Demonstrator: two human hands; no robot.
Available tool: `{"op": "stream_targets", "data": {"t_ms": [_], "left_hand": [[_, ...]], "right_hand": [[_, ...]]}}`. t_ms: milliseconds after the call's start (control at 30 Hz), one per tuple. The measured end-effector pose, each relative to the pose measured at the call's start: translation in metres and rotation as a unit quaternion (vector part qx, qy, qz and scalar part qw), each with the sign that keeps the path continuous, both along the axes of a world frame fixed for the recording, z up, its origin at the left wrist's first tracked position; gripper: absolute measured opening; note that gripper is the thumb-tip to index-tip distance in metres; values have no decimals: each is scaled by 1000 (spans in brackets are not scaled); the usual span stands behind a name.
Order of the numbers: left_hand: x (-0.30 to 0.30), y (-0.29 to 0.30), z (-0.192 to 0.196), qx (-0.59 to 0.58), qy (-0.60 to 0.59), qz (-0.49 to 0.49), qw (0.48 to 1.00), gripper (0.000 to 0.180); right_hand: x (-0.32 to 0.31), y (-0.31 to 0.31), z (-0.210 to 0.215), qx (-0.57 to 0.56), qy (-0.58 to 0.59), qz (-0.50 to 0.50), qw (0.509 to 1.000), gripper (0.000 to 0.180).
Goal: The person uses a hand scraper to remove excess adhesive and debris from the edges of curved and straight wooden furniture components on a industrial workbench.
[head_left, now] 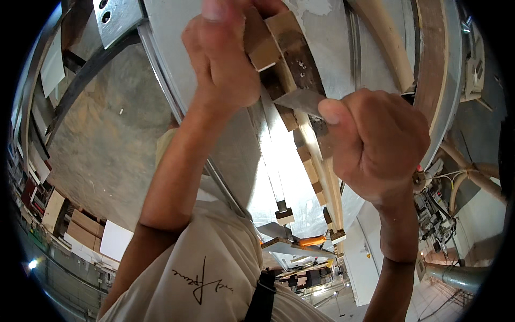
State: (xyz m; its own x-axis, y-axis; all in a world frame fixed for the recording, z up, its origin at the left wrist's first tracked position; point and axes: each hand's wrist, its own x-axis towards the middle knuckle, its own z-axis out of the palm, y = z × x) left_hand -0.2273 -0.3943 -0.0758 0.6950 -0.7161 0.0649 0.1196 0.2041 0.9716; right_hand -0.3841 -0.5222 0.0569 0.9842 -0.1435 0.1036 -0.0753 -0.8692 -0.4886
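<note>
R thumb pad [328, 111] pressed flat on a thin grey metal blade [300, 100]; rest of R fingers curled tight under it, so right hand [375, 145] was clenched on the blade, tip pointing up-left; blade tip lay against the dark face of a long wooden strip assembly [292, 70], just below L hand; whether edge was touching wood or glue, can't tell.

L fingers wrapped over top end of same assembly; left hand [222, 59] grasped it from the L side, thumb at upper frame edge, knuckles toward camera; a pale square block end [264, 53] stuck out between L palm and the dark strip.

Assembly: stacked light + dark wood pieces, stepped ends, running from top centre down toward lower centre; lower part w/ small blocks [312, 172] at intervals; it lay alongside a shiny sheet-metal surface [241, 155] w/ strong glare.

Outward: both forearms bare, entered from below; cream T-shirt [214, 268] w/ dark scribble mark, dark strap [263, 300] at waist.

Surroundings: curved wooden band [432, 64] + pale curved beam [386, 43] upper R; grey steel bracket w/ two holes [115, 19] upper L; concrete floor [102, 139] L; cardboard boxes [80, 228] lower L; grey duct pipe [456, 273] + wiring lower R.
</note>
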Motion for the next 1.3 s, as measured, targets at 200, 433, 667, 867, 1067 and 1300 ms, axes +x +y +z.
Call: {"op": "stream_targets", "data": {"t_ms": [200,433,667,867,1067,1300], "left_hand": [[-2,-4,0,-1,-47,-6,999,92],[-2,-1,-4,-12,-40,8,999,92],[-3,-3,6,11,-48,13,999,93],[-5,-1,4,8,-60,8,998,92],[-12,-5,29,85,-61,0,995,94],[-11,-4,28,70,-73,13,995,93]], "right_hand": [[-33,2,2,-22,20,-26,999,39],[-13,-4,6,8,13,-7,1000,32],[0,-7,-8,1,-45,12,999,27],[-7,-2,-3,23,4,-13,1000,28],[-22,-4,4,-7,73,-15,997,29],[-26,2,17,-2,79,-45,996,38]]}}
